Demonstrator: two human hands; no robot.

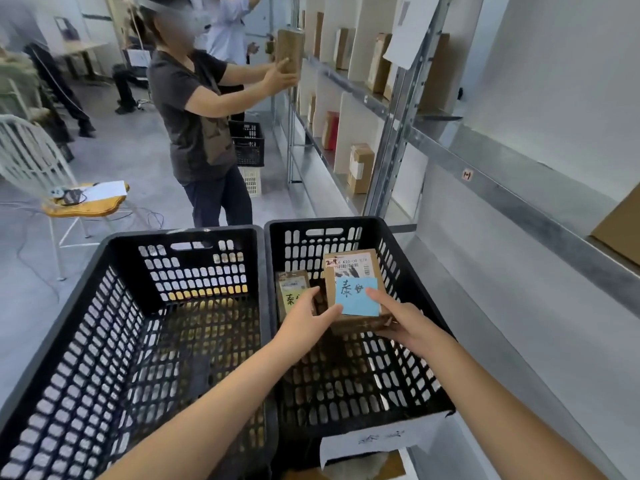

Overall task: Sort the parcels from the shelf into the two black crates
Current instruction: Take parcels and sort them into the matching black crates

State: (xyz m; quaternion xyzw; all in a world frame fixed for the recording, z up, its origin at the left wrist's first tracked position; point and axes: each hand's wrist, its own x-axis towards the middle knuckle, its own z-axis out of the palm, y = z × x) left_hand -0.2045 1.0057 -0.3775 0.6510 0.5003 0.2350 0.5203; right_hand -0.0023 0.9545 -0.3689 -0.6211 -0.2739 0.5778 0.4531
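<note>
Two black crates stand side by side in front of me. Over the right crate [408,341] I hold a brown cardboard parcel [349,271] with a blue handwritten note and a shipping label on top. My left hand [306,315] grips its left edge and my right hand [403,322] holds its right side from below, thumb on the note. A second, smaller parcel [291,292] with a yellow note stands in the right crate, just left of the held one. The left crate [104,323] holds nothing that I can see.
A metal shelf [519,199] with more cardboard parcels [360,168] runs along the right. Another person [197,126] stands ahead, lifting a parcel at the shelf, with stacked baskets [247,143] behind them. A white chair [45,174] with papers stands at the left.
</note>
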